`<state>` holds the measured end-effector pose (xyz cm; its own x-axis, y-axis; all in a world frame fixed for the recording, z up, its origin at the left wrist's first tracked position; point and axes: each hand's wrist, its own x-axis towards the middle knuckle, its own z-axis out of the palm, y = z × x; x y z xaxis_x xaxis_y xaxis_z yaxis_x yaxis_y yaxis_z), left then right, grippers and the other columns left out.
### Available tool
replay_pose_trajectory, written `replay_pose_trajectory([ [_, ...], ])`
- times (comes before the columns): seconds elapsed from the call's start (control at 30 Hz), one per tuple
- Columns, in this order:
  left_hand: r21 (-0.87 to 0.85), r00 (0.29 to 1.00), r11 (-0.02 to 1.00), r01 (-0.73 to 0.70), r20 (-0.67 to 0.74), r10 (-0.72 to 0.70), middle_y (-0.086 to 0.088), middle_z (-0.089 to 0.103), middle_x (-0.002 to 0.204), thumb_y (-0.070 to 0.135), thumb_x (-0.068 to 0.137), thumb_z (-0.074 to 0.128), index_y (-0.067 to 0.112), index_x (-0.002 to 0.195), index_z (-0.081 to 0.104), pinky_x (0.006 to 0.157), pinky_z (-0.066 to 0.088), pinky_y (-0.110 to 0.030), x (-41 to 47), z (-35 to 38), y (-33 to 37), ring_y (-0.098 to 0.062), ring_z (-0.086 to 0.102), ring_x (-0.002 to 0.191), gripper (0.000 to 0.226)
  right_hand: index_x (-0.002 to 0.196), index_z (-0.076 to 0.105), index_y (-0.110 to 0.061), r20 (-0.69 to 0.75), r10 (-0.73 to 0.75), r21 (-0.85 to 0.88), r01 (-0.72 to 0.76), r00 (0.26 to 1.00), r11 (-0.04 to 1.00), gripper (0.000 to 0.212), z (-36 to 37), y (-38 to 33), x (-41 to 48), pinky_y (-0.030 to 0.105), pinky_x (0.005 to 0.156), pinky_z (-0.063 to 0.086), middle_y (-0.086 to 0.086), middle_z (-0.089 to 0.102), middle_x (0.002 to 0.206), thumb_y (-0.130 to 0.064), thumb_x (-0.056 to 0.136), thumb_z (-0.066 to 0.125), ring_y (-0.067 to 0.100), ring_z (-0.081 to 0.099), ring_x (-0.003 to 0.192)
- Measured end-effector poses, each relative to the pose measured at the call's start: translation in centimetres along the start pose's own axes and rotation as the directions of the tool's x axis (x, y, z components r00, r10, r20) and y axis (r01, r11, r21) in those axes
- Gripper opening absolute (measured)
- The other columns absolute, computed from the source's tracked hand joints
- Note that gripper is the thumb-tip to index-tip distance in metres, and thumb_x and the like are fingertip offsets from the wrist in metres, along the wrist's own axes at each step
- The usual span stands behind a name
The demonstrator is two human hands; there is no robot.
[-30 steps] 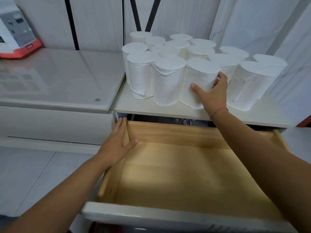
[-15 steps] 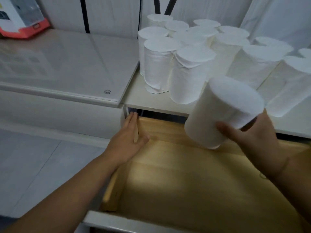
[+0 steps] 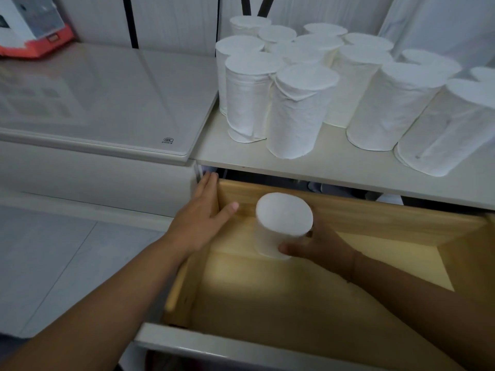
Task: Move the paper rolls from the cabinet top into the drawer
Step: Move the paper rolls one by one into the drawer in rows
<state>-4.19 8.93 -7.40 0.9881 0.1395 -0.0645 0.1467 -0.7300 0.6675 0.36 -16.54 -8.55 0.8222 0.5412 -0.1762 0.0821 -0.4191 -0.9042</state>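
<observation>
Several white paper rolls (image 3: 296,108) stand upright in a cluster on the cabinet top (image 3: 334,167). Below it the wooden drawer (image 3: 281,303) is pulled out. My right hand (image 3: 318,245) is shut on one white paper roll (image 3: 282,223), held upright in the drawer's back left corner, near or on the drawer floor. My left hand (image 3: 201,218) rests flat on the drawer's left side wall, fingers stretched along the top edge, thumb inside the drawer.
A glass-topped unit (image 3: 101,103) adjoins the cabinet on the left, with a red and white box (image 3: 34,25) at its back left corner. The drawer's white front panel (image 3: 241,349) is nearest to me. Light floor tiles (image 3: 53,263) lie to the left.
My right hand took a roll from the front of the cluster, carried it down off the cabinet top and lowered it into the drawer's back left corner. My left hand stayed on the drawer's side.
</observation>
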Motion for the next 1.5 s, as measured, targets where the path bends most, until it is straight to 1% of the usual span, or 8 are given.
replay_pose_trajectory([
  [0.17, -0.005, 1.0, 1.0, 0.003, -0.004, -0.003, 0.017, -0.007, 0.157, 0.073, 0.077, 0.032, 0.032, 0.149, -0.001, 0.108, 0.022, -0.036, 0.0, 0.0, 0.0, -0.007, 0.009, 0.142, 0.089, 0.138, 0.022, -0.041, 0.234, 0.411, 0.261, -0.464, 0.881, 0.846, 0.072, -0.1, -2.6, -0.5, 0.032, 0.072, 0.059, 0.001, 0.042, 0.129, -0.068, 0.077, 0.052, 0.029, 0.057, 0.107],
  [0.4, -0.008, 1.0, 1.0, 0.0, -0.015, 0.0, 0.016, -0.006, 0.158, 0.074, 0.08, 0.031, 0.033, 0.149, 0.0, 0.108, 0.023, -0.039, 0.0, 0.1, -0.1, -0.009, 0.01, 0.143, 0.086, 0.144, 0.03, -0.016, 0.188, 0.463, 0.618, -0.471, 0.866, 0.629, 0.057, 4.4, -5.9, 2.8, 0.04, 0.093, 0.052, 0.013, 0.038, 0.143, -0.032, 0.094, 0.054, 0.034, 0.042, 0.127],
  [0.67, 0.008, 0.999, 1.0, -0.007, -0.04, 0.007, 0.01, -0.001, 0.159, 0.061, 0.088, 0.035, 0.027, 0.15, 0.003, 0.107, 0.026, -0.037, 0.3, 0.3, -0.2, -0.014, 0.017, 0.143, 0.077, 0.142, 0.034, -0.016, 0.186, 0.458, 0.465, -0.489, 0.869, 0.738, 0.057, 6.5, -7.5, 4.3, 0.04, 0.096, 0.049, 0.011, 0.043, 0.14, -0.046, 0.095, 0.047, 0.03, 0.049, 0.12],
  [0.8, -0.012, 0.999, 1.0, -0.015, -0.041, 0.015, 0.012, -0.003, 0.159, 0.06, 0.089, 0.038, 0.027, 0.15, 0.002, 0.101, 0.026, -0.03, 0.2, 0.4, -0.4, -0.009, 0.017, 0.141, 0.078, 0.122, 0.049, -0.014, -0.203, 0.204, 0.082, -0.191, 0.958, 0.978, 0.054, 4.0, -7.4, 2.8, 0.021, 0.068, 0.042, -0.001, 0.054, 0.106, -0.056, 0.089, 0.047, 0.015, 0.057, 0.093],
  [0.93, -0.023, 0.999, 1.0, -0.021, -0.038, 0.02, 0.014, -0.003, 0.158, 0.061, 0.088, 0.038, 0.027, 0.15, 0.003, 0.094, 0.026, -0.027, 0.3, 0.4, -0.4, 0.002, 0.024, 0.126, 0.079, 0.128, 0.042, -0.016, -0.658, -0.208, -0.158, 0.138, 0.724, 0.978, 0.068, 0.4, -8.8, 3.1, 0.022, 0.088, 0.046, 0.002, 0.046, 0.119, -0.05, 0.076, 0.069, 0.014, 0.05, 0.104],
  [1.03, -0.008, 0.999, 1.0, -0.016, -0.037, 0.016, 0.013, -0.002, 0.159, 0.061, 0.088, 0.037, 0.026, 0.15, 0.003, 0.095, 0.026, -0.029, 0.3, 0.4, -0.4, 0.001, 0.026, 0.124, 0.079, 0.146, 0.021, -0.013, -0.699, -0.19, -0.131, 0.138, 0.69, 0.982, 0.099, -2.3, -10.2, 5.7, 0.043, 0.114, 0.03, 0.007, 0.028, 0.146, -0.048, 0.071, 0.076, 0.02, 0.03, 0.136],
  [1.2, -0.014, 0.999, 1.0, -0.016, -0.036, 0.016, 0.014, -0.002, 0.158, 0.061, 0.088, 0.038, 0.027, 0.15, 0.004, 0.095, 0.026, -0.027, 0.2, 0.4, -0.2, 0.006, 0.025, 0.11, 0.079, 0.151, 0.006, -0.02, -0.704, -0.192, -0.102, 0.171, 0.684, 0.98, 0.12, -3.8, -11.5, 9.5, 0.048, 0.119, 0.018, 0.004, 0.015, 0.156, -0.046, 0.061, 0.082, 0.019, 0.018, 0.145],
  [1.5, -0.03, 0.999, 0.999, -0.022, -0.046, 0.021, 0.009, 0.001, 0.159, 0.056, 0.09, 0.04, 0.024, 0.15, 0.005, 0.104, 0.029, -0.034, 0.2, 0.3, 0.0, -0.016, 0.021, 0.141, 0.077, 0.145, 0.021, -0.013, -0.674, -0.178, -0.009, 0.233, 0.717, 0.972, 0.103, -2.9, -11.9, 7.7, 0.04, 0.113, 0.034, 0.003, 0.036, 0.144, -0.031, 0.064, 0.083, 0.017, 0.036, 0.134],
])
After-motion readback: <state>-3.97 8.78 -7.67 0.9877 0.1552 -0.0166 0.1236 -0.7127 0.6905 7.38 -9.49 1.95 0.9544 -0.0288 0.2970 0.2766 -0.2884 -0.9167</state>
